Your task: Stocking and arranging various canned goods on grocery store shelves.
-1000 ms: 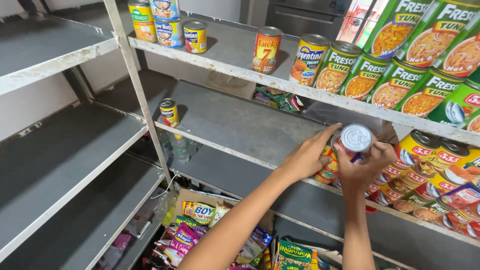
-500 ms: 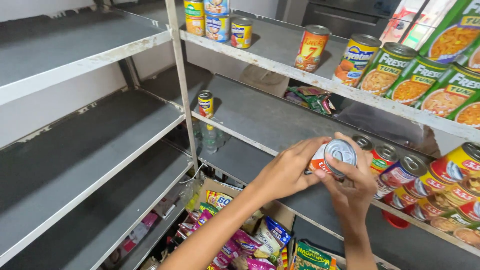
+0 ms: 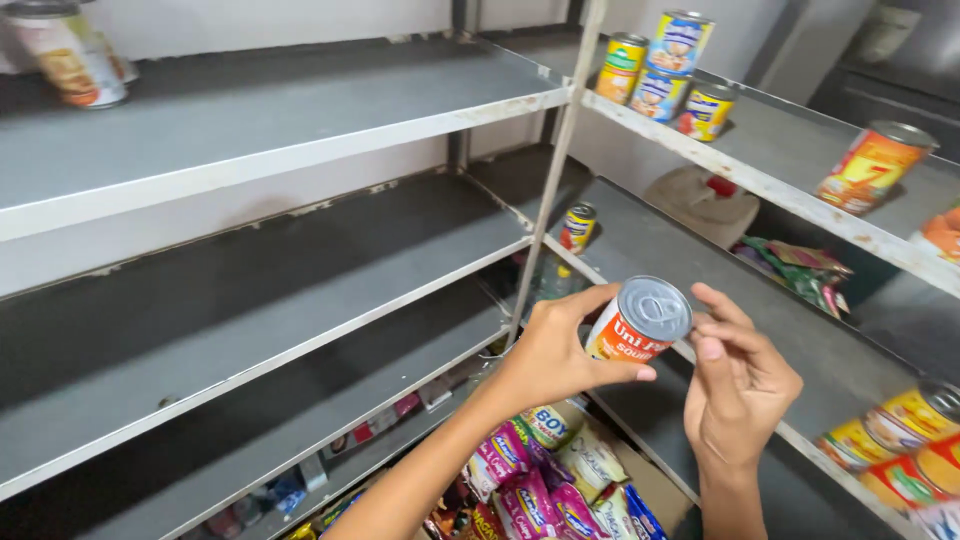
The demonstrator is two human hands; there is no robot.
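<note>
Head view, nearest at the bottom centre of the frame: a box of bright snack packets (image 3: 545, 490) sits low under the forearms. Just above it, the left hand (image 3: 560, 350) is wrapped around a small orange-and-white can (image 3: 640, 325) with a silver pull-tab lid, thumb under it and fingers curled behind. The right hand (image 3: 740, 385) is beside the can, its fingers loosely bent with the fingertips (image 3: 712, 345) at the can's right side; whether they press it I cannot tell. The can is held in the air at centre frame, tilted, in front of the grey middle shelf (image 3: 660, 240). Farther back on that shelf a lone small can (image 3: 577, 228) stands upright. At upper right, stacked yellow-and-blue cans (image 3: 662, 70) stand on the top shelf.
</note>
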